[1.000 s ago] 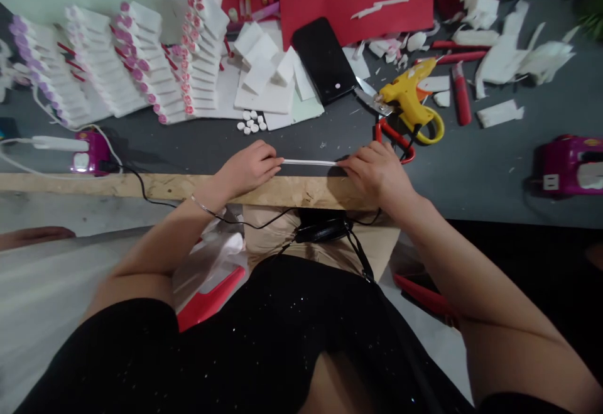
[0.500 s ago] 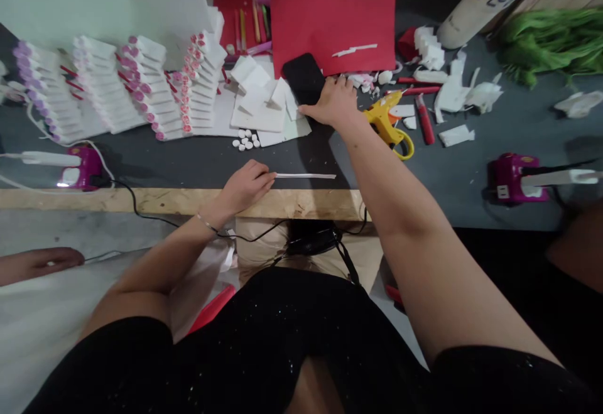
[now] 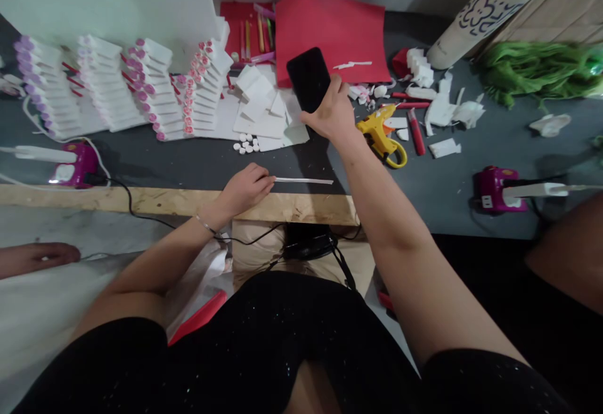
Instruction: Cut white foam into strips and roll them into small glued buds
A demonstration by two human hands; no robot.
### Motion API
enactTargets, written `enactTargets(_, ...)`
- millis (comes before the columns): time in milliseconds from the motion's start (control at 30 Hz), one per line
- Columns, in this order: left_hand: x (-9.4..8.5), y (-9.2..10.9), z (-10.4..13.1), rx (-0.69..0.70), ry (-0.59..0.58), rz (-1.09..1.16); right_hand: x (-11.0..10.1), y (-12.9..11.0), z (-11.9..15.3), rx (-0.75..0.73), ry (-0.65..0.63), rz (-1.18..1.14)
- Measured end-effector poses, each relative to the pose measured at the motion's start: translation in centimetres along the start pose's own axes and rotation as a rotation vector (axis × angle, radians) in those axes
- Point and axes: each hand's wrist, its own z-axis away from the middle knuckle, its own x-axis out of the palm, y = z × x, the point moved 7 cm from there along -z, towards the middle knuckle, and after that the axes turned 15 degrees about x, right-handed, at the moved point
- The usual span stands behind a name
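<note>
My left hand (image 3: 249, 189) rests at the table's front edge, its fingers pinched on one end of a thin white paper strip (image 3: 304, 181) that points to the right. Farther back, my right hand (image 3: 333, 112) grips the lower right part of a black smartphone (image 3: 308, 78), thumb on one side and fingers on the other. The phone's dark screen faces up, and it overlaps the red sheet (image 3: 348, 31). Left of the phone lie white paper pieces (image 3: 259, 100), with several small white rolls (image 3: 245, 143) in front of them.
A yellow glue gun (image 3: 382, 134) and a red cutter (image 3: 416, 131) lie right of my forearm. Rows of white sticks with pink and purple tips (image 3: 160, 90) stand left. Purple power blocks (image 3: 500, 188) sit at both sides. A white bottle (image 3: 485, 18) stands back right; another person's hand (image 3: 56, 256) shows left.
My right hand has taken hold of the phone, which now sits raised and tilted compared with before. My left hand stays on the paper strip. The view has shifted slightly.
</note>
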Motion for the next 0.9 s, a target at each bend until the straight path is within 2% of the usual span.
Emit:
enactTargets(133, 0.0, -0.3, 0.0, -0.022, 0.003, 0.049, -1.9, -1.2, 2.9, -0.030, 0.015, -0.058)
enactTargets(300, -0.1, -0.4, 0.0, -0.056, -0.028, 0.068, -1.8, -1.0, 6.4, -0.006, -0.013, -0.254)
enactTargets(400, -0.8, -0.6, -0.6, -0.164, 0.040, 0.128, -1.6, -0.6, 7.2, 0.045, -0.039, -0.322)
enactTargets(467, -1.2, -1.2, -1.3, -0.320, 0.151, 0.230, -1.6, -0.5, 7.4, 0.074, -0.052, -0.346)
enactTargets(533, -0.9, -2.0, -2.3, -0.513, 0.305, 0.429, -1.7, -0.7, 7.5, 0.096, -0.057, -0.371)
enactTargets(633, 1.5, -2.9, -4.2, -0.819, 0.552, 0.935, -1.7, -1.0, 7.6, 0.137, -0.066, -0.431)
enactTargets(733, 4.5, -2.7, -5.9, -1.101, 0.746, 1.394, -0.7, -0.5, 7.7, 0.253, -0.137, -0.504)
enactTargets(833, 5.5, -2.1, -6.9, -1.214, 0.896, 1.599, 1.2, 0.8, 7.9, 0.384, -0.273, -0.625)
enactTargets(900, 5.5, -1.9, -6.9, -1.256, 0.972, 1.640, 2.1, 1.4, 8.1, 0.379, -0.350, -0.749)
